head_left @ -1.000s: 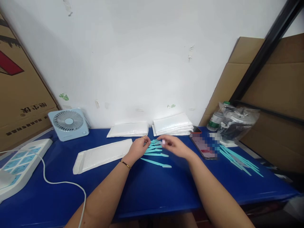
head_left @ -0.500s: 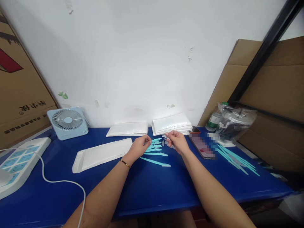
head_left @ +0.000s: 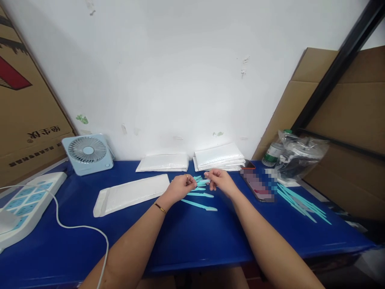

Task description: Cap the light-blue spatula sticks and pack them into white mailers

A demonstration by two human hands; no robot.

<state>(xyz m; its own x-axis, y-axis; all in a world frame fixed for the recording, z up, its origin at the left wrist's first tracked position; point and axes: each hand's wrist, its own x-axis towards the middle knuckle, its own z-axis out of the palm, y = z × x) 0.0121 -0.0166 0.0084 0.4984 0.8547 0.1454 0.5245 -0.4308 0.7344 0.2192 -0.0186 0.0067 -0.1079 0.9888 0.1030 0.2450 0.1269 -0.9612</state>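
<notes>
My left hand (head_left: pixel 183 187) is closed, pinching a turquoise eyebrow razor (head_left: pixel 203 182) whose blade end points right. At that end, my right hand (head_left: pixel 221 180) has thumb and forefinger bent in a pinch; a small clear cap seems to be between them, but it is too small to make out surely. Under and in front of the hands several more turquoise eyebrow razors (head_left: pixel 200 195) lie fanned on the blue table (head_left: pixel 192 237), blade ends to the right. The small clear caps on the table are now mostly hidden behind my right hand.
White padded envelopes lie at left (head_left: pixel 132 194) and stacked by the wall (head_left: pixel 219 156). A phone (head_left: pixel 257 186), more turquoise razors (head_left: pixel 303 202), a bottle (head_left: pixel 272 154) and a clear plastic bag (head_left: pixel 300 156) are at right. A blue fan (head_left: pixel 88 154) and power strip (head_left: pixel 31 204) stand left.
My left hand has lifted an eyebrow razor from the row and moved slightly right. My right hand has come down and left, so its fingertips are at the razor's blade end.
</notes>
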